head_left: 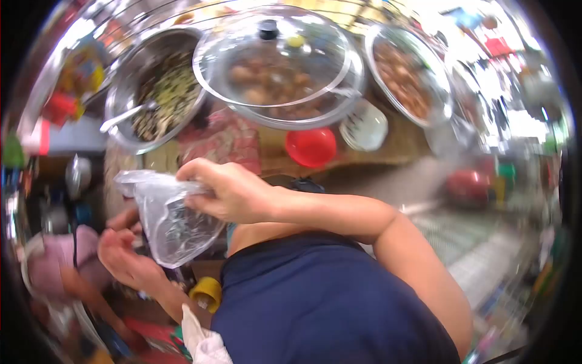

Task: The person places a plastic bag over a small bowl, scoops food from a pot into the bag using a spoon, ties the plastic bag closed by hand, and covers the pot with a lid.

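Plastic bag [173, 224] in right hand [236, 193]; bowls [124, 91] on table [397, 144], room [515, 242] cluttered.

This looks like a food stall or market kitchen: wide metal bowls [114, 130] of prepared food crowd a worktop [394, 145], one under a clear domed lid [267, 104], with a serving spoon [125, 115], a plastic bag [173, 224], and a wire rack [176, 8] behind.
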The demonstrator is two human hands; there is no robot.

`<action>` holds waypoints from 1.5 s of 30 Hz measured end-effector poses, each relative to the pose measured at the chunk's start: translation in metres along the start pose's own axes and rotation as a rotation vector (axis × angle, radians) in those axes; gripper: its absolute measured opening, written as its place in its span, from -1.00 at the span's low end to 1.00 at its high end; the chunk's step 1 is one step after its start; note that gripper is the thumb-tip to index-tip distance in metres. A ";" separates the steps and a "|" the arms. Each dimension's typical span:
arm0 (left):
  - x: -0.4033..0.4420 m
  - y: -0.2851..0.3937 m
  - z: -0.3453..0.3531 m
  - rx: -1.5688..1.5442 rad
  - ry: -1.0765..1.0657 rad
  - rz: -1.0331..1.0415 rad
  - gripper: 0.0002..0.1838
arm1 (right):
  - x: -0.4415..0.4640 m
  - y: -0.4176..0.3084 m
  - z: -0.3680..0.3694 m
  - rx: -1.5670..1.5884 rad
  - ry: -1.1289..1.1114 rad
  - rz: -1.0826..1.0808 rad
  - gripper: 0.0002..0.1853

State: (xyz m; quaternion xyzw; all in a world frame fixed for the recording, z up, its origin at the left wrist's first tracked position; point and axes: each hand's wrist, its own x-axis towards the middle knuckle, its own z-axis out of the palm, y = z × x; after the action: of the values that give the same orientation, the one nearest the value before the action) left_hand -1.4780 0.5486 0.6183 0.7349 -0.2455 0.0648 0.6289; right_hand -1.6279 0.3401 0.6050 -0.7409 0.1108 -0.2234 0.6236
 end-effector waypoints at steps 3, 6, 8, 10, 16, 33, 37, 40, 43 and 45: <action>-0.020 0.011 0.022 -0.245 -0.353 -0.209 -0.67 | 0.006 -0.009 0.038 0.083 0.039 0.179 -0.59; -0.001 -0.060 -0.012 -0.147 -0.618 -0.557 -0.76 | 0.003 0.006 0.073 0.048 0.126 0.114 -0.55; 0.017 -0.095 -0.021 -0.482 -0.487 -0.649 -0.88 | -0.002 0.006 0.077 0.014 0.145 0.210 -0.57; 0.035 -0.112 -0.030 -0.646 -0.337 -0.821 -0.86 | -0.019 0.002 0.083 0.035 0.153 0.356 -0.59; 0.043 -0.126 -0.036 0.128 -0.262 0.167 -0.62 | -0.084 0.030 0.013 -0.563 0.966 0.276 -0.74; -0.033 -0.040 0.153 -0.135 -1.433 -0.401 -0.46 | -0.128 0.092 -0.115 -0.144 1.245 0.676 -0.45; -0.068 -0.037 0.237 -0.151 -1.521 -0.721 -0.39 | -0.129 0.103 -0.119 -0.499 0.911 0.677 -0.49; -0.079 -0.010 0.250 -0.164 -1.564 -0.763 -0.43 | -0.150 0.078 -0.120 -0.485 0.967 0.600 -0.56; -0.088 0.010 0.237 -0.290 -1.528 -0.580 -0.48 | -0.169 0.050 -0.149 -0.341 1.105 0.466 -0.68; -0.077 0.018 0.228 -0.199 -1.506 -0.384 -0.50 | -0.181 0.052 -0.183 -0.407 1.224 0.424 -0.66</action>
State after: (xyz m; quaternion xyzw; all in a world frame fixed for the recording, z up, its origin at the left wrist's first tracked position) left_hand -1.6017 0.3503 0.5578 0.5507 -0.4791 -0.5833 0.3562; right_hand -1.8661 0.2496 0.5418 -0.5457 0.6267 -0.4501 0.3268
